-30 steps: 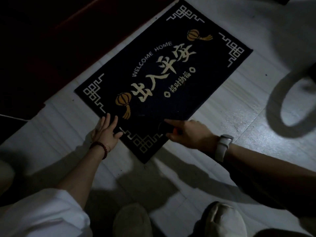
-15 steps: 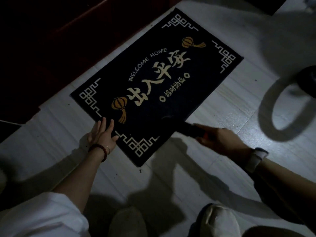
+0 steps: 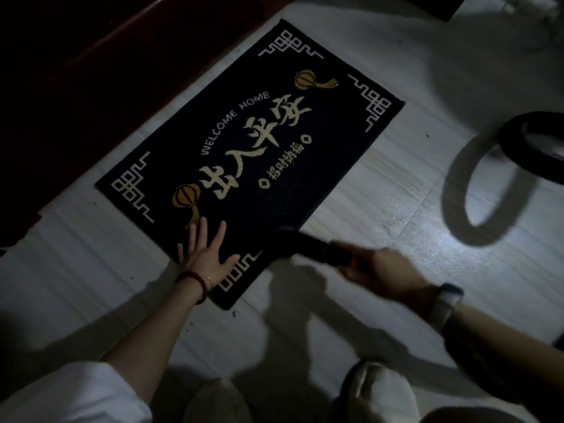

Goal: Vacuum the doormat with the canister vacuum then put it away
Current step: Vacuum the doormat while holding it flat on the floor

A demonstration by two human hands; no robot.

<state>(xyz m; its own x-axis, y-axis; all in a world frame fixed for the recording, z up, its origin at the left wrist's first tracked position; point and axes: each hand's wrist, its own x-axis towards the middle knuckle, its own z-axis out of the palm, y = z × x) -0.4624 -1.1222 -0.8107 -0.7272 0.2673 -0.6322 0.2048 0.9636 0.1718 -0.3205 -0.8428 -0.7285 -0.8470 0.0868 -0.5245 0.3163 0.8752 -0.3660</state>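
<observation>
We kneel at the near corner of the doormat [image 3: 244, 166], which lies flat and askew on the pale floor [image 3: 381, 224], its far long edge close beside a dark red threshold [image 3: 91, 71]. Our left hand [image 3: 207, 254] presses flat on that near corner, its fingers [image 3: 203, 230] straight and spread apart, and we judge this is there to pin the mat so suction does not lift or drag it. Our right hand [image 3: 375, 270] is blurred, but its fingers look wrapped around the dark vacuum nozzle [image 3: 302, 242], whose tip rests on the mat's near long edge, just beside the pinning hand yet not touching it. The hose [image 3: 531, 148] loops off at the right, apart from the mat; the canister itself is not in view. For moving, the open room lies up the mat toward the lettering and the far corners, and to the right over bare floor. The threshold side is the tight one, where strokes should stop short, we think. Our slippers [image 3: 378, 395] sit well behind the corner, so pulling the nozzle back toward us has room. A few specks [image 3: 235, 314] lie on the floor just off the corner.
</observation>
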